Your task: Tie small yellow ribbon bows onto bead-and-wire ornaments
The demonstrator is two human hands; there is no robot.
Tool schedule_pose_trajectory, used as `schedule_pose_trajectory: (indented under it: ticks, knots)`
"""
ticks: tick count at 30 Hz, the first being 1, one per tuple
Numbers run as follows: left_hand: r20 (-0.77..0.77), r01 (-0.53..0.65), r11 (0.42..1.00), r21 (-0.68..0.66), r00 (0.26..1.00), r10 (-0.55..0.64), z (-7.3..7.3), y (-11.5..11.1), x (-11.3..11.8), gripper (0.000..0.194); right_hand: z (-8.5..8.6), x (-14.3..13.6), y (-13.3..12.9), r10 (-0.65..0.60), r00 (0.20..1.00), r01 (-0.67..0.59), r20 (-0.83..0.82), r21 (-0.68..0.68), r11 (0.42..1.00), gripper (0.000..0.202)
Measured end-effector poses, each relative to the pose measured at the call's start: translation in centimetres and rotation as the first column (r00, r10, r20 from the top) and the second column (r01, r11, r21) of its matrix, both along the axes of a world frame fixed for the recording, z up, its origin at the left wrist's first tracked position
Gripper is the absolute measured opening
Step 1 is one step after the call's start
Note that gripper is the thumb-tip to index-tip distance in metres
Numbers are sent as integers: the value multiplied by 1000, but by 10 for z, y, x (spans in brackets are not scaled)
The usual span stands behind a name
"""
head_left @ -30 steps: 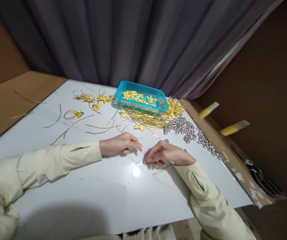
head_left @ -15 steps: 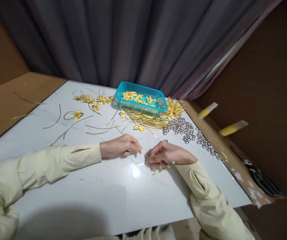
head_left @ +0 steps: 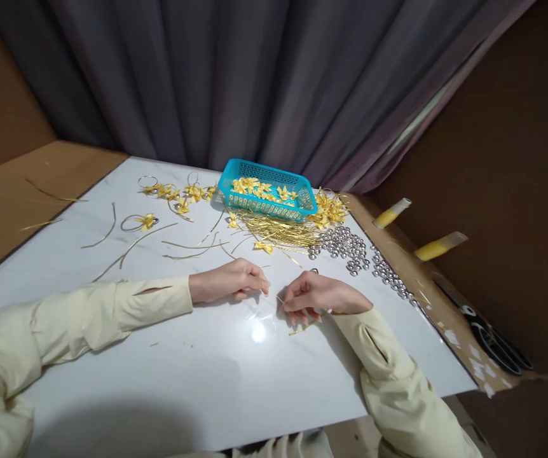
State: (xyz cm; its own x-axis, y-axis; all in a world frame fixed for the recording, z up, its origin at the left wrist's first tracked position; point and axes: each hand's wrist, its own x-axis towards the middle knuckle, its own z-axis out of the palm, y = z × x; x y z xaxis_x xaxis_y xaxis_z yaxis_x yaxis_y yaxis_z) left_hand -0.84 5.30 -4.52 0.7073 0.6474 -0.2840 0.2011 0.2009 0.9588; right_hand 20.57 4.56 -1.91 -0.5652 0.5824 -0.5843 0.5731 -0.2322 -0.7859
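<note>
My left hand (head_left: pixel 232 280) hovers just over the white tabletop, its thumb and finger pinched together. What it holds, if anything, is too small to make out. Facing it a short way to the right, my right hand (head_left: pixel 316 294) is closed on a thin gold wire (head_left: pixel 302 329); one end pokes out by the fingertips and another stretch shows below the fingers. Beyond my hands lie a yellow ribbon bow (head_left: pixel 263 247) and a sheaf of gold wires (head_left: pixel 281 230). A single silver bell-like bead (head_left: pixel 313 271) sits just behind my right hand.
A blue plastic basket (head_left: pixel 268 205) with yellow bows stands at the back. Small silver pieces (head_left: pixel 345 248) are heaped at right, beside more bows (head_left: pixel 330 208). Black-handled scissors (head_left: pixel 496 343) and two yellow tubes (head_left: pixel 440 246) lie along the right edge. Loose wires (head_left: pixel 147 238) are scattered left.
The view has shifted slightly. Both hands keep nearly the same pose, with the gold wire still in my right hand.
</note>
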Motion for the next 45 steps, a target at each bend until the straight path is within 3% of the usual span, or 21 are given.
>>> schedule_pose_trajectory:
  ticks: [2,3,4,5,6,8,9,10,12,14,20,26,29,35,40,45]
  knots:
    - [-56,49,972,229,998,-37,1,-3,-2,22,4,11,5,-69,998,68,0,109,992,18]
    - [-92,75,915,396,995,-42,1,-5,-3,22,6,16,7,-139,990,140,-19,184,973,21]
    - [-129,105,816,569,991,-38,2,-9,-3,22,8,19,9,-212,976,218,-51,243,945,23]
    - [-174,169,650,740,983,-58,2,-13,-4,23,9,21,10,-266,959,283,-99,273,919,25]
    - [-207,214,414,885,976,-63,2,-17,-4,26,11,20,9,-286,947,317,-147,272,909,26]
    - [-292,287,-66,956,950,-107,0,-26,-4,28,13,11,4,-231,946,278,-228,205,938,31]
    - [-317,283,-235,930,941,-120,0,-31,-3,28,13,3,0,-175,956,217,-235,166,962,34]
    - [-331,268,-346,899,933,-138,-2,-35,-2,28,13,-5,-5,-103,969,137,-226,140,981,38]
    - [-341,230,-451,862,922,-183,-4,-41,-1,29,11,-21,-14,-25,978,41,-207,73,997,43]
    - [-350,215,-470,856,910,-221,-5,-44,0,28,7,-32,-22,-21,976,23,-218,9,1000,44]
    - [-334,192,-445,875,903,-268,-8,-43,1,27,4,-41,-32,-122,960,99,-252,-100,990,44]
    - [-309,195,-507,840,939,-152,-12,-41,2,27,-1,-52,-39,-290,910,303,-296,-2,953,40]
    - [-309,213,-521,826,946,-103,-14,-40,1,26,-5,-53,-37,-388,853,405,-348,-26,914,35]
    - [-336,233,-455,859,928,-159,-16,-42,1,22,-6,-39,-22,-516,688,516,-511,-156,842,32]
    - [-269,144,-397,907,921,-281,-13,-45,2,14,-10,-27,-9,-585,637,589,-502,-172,790,30]
    - [-321,170,-405,899,882,-344,-15,-46,1,17,-13,-21,-2,-587,629,600,-510,-162,784,31]
